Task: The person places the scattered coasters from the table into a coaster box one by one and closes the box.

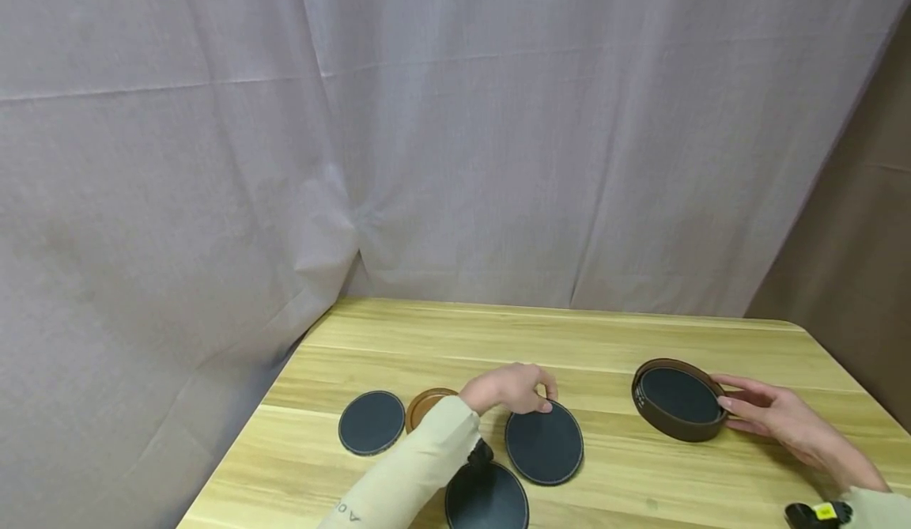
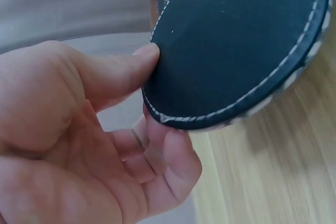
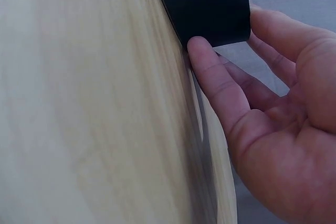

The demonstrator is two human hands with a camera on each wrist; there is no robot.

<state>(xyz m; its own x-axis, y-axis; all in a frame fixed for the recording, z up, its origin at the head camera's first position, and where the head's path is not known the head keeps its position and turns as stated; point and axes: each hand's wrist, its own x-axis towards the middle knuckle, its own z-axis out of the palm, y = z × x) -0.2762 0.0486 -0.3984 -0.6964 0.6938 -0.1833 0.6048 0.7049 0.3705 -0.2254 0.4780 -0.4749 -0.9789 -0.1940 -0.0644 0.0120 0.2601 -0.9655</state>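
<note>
My left hand [image 1: 515, 388] pinches the edge of a round black coaster [image 1: 544, 443] between thumb and fingers. In the left wrist view, pale stitching runs round this coaster [image 2: 236, 45], which is tilted above the wood. At the right, a round brown coaster holder [image 1: 667, 425] has a black disc [image 1: 679, 394] inside its rim. My right hand [image 1: 783, 418] grips the holder's right side, thumb at the rim. The right wrist view shows the fingers against the holder's dark side wall [image 3: 215, 9]; its inside is hidden there.
Another black coaster [image 1: 372, 423] lies at the left of the wooden table [image 1: 605, 505]. A brown round piece [image 1: 427, 404] is partly covered by my left sleeve [image 1: 420, 466]. One more black coaster [image 1: 491, 505] lies near the front. A grey curtain [image 1: 470, 157] hangs behind the table.
</note>
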